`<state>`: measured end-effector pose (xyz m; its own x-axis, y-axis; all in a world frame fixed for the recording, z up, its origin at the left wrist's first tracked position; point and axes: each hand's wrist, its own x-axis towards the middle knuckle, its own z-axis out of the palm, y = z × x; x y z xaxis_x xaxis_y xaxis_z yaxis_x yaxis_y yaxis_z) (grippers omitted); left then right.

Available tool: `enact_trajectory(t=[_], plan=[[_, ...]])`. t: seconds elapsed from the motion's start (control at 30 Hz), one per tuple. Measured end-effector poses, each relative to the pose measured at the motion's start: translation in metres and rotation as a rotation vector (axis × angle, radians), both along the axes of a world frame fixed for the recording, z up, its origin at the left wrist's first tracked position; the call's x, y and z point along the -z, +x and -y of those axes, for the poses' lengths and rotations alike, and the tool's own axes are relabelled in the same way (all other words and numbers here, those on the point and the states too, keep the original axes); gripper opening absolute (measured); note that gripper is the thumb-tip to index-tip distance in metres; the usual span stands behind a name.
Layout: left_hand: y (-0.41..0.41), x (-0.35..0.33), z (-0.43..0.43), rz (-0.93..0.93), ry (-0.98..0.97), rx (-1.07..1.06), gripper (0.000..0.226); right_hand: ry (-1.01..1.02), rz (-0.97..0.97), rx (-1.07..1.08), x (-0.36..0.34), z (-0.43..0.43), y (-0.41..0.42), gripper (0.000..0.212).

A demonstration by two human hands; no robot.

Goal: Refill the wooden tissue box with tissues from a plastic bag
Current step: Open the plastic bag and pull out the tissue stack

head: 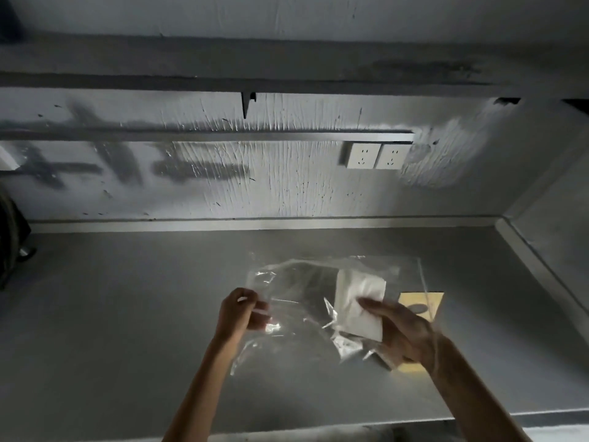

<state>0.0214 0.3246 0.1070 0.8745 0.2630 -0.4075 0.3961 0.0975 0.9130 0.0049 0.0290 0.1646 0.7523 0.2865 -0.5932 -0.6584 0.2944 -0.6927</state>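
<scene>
A clear plastic bag (299, 291) hangs above the grey counter, crumpled and see-through. My left hand (243, 314) pinches its left edge. My right hand (401, 333) reaches inside the bag and grips a white stack of tissues (357, 301). The wooden tissue box (428, 301) lies on the counter behind my right hand, its pale lid with a dark oval slot partly hidden by the bag and my wrist.
The grey counter (127, 330) runs to a wall at the back and a raised ledge at the right. Two white wall sockets (376, 156) sit under a metal rail. A dark object (11, 240) stands at the far left edge.
</scene>
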Motion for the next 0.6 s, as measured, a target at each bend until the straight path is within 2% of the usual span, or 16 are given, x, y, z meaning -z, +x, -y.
enact_trajectory(t=[0.13,0.23,0.3,0.37,0.47,0.6], plan=[[-0.008,0.033,-0.016,-0.028,-0.048,-0.223,0.015,0.009,0.051,0.128,-0.004,0.045,0.01,0.057],[-0.017,0.058,-0.011,-0.11,-0.114,-0.364,0.011,0.046,0.113,0.158,-0.007,0.079,0.021,0.089],[-0.024,0.069,0.009,-0.166,-0.148,-0.421,0.017,0.047,0.151,0.161,-0.012,0.101,0.025,0.099],[-0.034,0.079,0.04,-0.225,-0.158,-0.501,0.024,0.048,0.165,0.14,-0.011,0.125,0.027,0.102],[-0.053,0.106,0.095,-0.246,-0.279,-0.63,0.026,0.081,0.156,0.119,0.004,0.156,0.024,0.099],[-0.067,0.137,0.17,-0.168,-0.559,-0.749,0.036,0.152,0.109,0.121,0.017,0.187,0.016,0.092]])
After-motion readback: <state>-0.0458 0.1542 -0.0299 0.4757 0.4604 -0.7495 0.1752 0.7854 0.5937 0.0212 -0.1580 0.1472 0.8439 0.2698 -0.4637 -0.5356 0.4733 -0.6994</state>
